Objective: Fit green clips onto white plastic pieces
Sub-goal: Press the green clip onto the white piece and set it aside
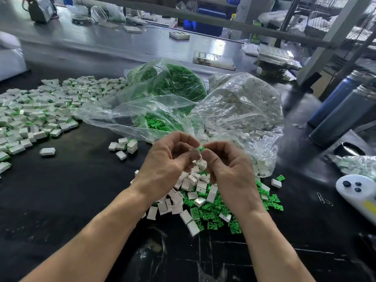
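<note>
While left hand (168, 157) pinches white piece (193, 151), right hand (227, 165) pinches green clip (202, 148) (hands touching)

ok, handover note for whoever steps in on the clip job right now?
Left hand pinches a white piece; right hand presses a green clip against it, seating unclear.
Loose mixed pile of clips and pieces lies under the hands; bag of green clips and bag of white pieces behind.
Done: large assembled pile at left.
Left: the loose pile and both bags.
</note>
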The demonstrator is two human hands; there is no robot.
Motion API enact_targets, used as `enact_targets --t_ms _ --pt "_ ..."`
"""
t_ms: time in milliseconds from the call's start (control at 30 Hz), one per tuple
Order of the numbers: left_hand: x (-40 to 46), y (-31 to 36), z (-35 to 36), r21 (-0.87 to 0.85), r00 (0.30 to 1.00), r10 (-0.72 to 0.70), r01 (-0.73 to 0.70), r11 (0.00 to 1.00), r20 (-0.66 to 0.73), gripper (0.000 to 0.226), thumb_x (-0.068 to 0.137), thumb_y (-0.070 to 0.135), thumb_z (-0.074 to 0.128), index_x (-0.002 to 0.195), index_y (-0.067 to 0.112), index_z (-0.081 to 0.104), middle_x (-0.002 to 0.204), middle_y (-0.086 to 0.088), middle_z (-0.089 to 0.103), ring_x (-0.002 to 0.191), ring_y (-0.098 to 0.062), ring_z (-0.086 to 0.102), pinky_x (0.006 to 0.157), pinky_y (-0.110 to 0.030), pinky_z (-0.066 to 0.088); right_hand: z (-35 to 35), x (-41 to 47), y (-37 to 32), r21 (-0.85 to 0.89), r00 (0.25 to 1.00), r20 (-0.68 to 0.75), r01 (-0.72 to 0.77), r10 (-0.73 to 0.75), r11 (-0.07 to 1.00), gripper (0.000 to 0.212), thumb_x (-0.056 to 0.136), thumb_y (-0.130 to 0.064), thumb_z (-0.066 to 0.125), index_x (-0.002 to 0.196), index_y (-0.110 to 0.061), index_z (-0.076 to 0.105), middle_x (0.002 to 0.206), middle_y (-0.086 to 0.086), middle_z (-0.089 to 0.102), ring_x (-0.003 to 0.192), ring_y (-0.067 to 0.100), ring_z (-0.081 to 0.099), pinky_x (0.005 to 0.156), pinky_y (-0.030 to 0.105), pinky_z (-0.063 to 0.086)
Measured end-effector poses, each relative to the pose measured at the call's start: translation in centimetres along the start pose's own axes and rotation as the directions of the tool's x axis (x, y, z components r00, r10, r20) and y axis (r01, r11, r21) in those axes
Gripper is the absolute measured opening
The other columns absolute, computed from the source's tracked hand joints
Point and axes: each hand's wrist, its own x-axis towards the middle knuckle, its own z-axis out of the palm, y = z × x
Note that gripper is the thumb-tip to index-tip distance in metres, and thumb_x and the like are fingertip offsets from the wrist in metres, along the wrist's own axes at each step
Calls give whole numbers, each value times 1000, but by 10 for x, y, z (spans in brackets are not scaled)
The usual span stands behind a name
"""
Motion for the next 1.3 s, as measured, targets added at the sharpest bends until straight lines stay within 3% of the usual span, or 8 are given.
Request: enact_targets --t_ms 267,433,667,1067,1133,1300 --pt "-1 0 -1 -8 1000 12 -12 1000 -23 16 95 9 71 106 21 72 87 0 75 77 -24 72 75 -34 63 1 1 -1 2 1000 19 -23 23 1000 7 99 -20 69 101 -14 72 72 -4 67 60 9 59 54 24 50" --pt "-1 0 -1 -9 998 -18 18 1000 -60 13 92 11 75 104 16 74 88 0 78 76 -18 75 71 -25 61 -1 1 0 -98 999 40 4 -1 995 3 99 -21 70 96 -22 71 73 -11 68 63 4 61 60 20 49" --pt "-2 2 -4 57 999 -31 33 998 -30 13 92 4 75 95 17 78 83 -2 78 74 -20 75 70 -25 62 -4 -1 -5 -237 995 97 52 -30 970 7 99 -19 70 94 -24 69 76 -3 68 61 4 60 58 19 50" --pt "-3 3 -6 161 999 -26 21 987 31 22 91 -3 73 93 18 79 83 1 77 73 -15 74 69 -23 60 -9 -2 -8 -420 986 152 126 -67 899 10 98 -21 72 90 -26 68 71 -7 64 61 7 61 57 20 51" --pt "-2 3 -6 157 999 -25 20 987 28 22 91 -4 72 93 17 79 83 1 77 74 -13 74 68 -22 60 -8 -2 -7 -401 988 143 110 -56 909 10 98 -21 72 90 -28 69 71 -6 66 62 8 62 57 22 53" --pt "-3 5 -3 60 999 -9 11 998 -34 16 91 -3 72 91 12 77 80 -3 77 70 -18 74 67 -25 61 0 0 -6 -157 1000 24 24 -21 987 11 94 -14 75 88 -23 74 70 1 71 56 13 63 52 31 58"
